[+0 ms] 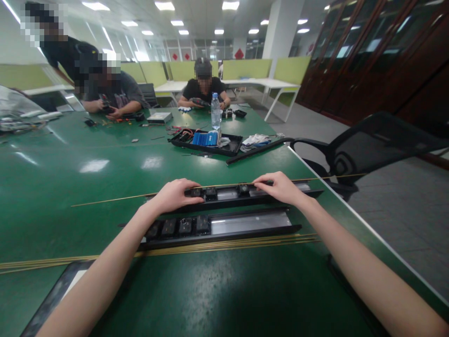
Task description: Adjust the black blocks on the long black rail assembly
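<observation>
Right hand [280,188] pinches the brass rod [224,186], which runs along the far black channel [242,201] and pokes past the table's [224,299] right edge; left hand [175,194] half-curled over that channel by its black blocks [211,193] (can't tell if gripping).
</observation>
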`<state>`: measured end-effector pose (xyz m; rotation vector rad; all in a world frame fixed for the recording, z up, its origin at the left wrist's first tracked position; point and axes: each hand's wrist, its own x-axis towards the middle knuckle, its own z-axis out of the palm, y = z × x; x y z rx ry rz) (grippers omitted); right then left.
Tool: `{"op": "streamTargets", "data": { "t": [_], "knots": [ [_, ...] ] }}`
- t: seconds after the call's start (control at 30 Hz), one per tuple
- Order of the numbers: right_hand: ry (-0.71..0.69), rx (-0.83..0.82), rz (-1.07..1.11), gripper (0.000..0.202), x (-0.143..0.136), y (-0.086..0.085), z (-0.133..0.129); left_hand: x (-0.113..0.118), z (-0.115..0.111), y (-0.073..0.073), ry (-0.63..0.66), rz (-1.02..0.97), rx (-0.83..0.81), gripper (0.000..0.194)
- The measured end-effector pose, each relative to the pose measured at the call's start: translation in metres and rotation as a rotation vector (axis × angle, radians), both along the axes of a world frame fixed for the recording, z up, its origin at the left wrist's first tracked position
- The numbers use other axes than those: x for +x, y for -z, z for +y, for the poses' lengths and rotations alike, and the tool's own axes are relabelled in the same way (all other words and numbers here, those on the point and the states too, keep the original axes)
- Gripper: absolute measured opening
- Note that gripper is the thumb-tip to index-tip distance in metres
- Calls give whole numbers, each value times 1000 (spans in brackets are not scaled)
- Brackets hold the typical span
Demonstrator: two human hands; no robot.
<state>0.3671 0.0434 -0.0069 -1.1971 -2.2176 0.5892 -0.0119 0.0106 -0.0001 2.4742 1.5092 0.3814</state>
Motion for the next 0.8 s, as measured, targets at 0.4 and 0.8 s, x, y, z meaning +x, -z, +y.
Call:
{"op": "streamTargets", "data": {
  "t": [0.4, 0.8],
  "knots": [
    [27, 52, -58, 24, 1, 2, 0, 3, -2, 1, -15, 48, 36, 61],
    [37, 32, -44, 23, 0, 2, -1, 3, -2, 1, -29, 34, 23, 60]
  ]
}}
